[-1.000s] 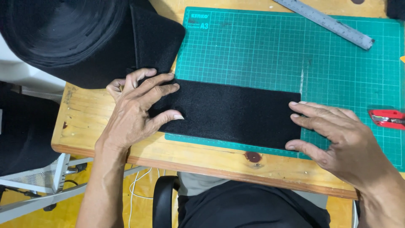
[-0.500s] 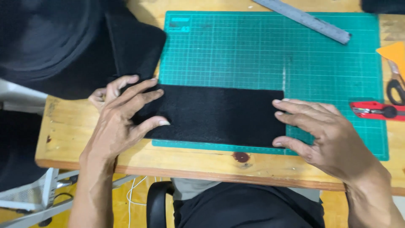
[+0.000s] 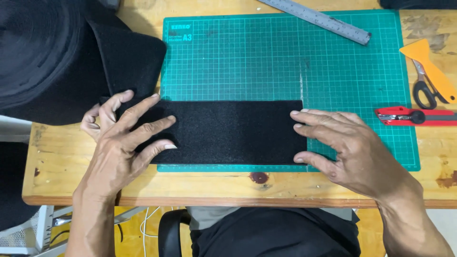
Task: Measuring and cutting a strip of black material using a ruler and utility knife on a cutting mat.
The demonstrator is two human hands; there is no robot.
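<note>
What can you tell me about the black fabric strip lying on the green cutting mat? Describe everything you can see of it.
The black fabric strip is a flat, fuzzy, felt-like rectangle lying lengthwise along the near edge of the green cutting mat. Its left end runs off the mat toward a large black roll. The left hand presses its left end, fingers spread; the right hand holds its straight-cut right end with its fingertips.

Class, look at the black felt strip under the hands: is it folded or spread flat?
Spread flat. The black felt strip lies as one even rectangle on the green cutting mat, left hand and right hand pressing its ends.
</note>
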